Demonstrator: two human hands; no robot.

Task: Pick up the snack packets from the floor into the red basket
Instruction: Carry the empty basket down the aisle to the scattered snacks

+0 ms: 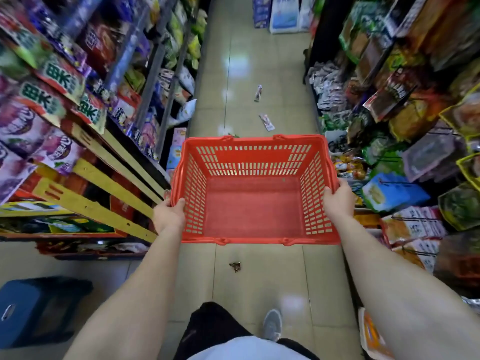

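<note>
I hold a red plastic basket [255, 240] out in front of me above the aisle floor, and nothing lies inside it. My left hand [168, 213] grips its left rim and my right hand [337, 200] grips its right rim. Two small snack packets lie on the tiled floor beyond the basket: one pale packet [267, 122] just past the far rim, another [258, 92] farther down the aisle. A bit of green [233, 135] peeks out at the basket's far edge. A small brown scrap [235, 266] lies on the floor below the basket.
Shelves packed with snack bags line both sides of a narrow aisle. A blue stool [36, 310] stands at lower left. Stacked boxes and white sacks [283, 16] close the aisle's far end. An orange packet [374, 333] lies at lower right by the shelf.
</note>
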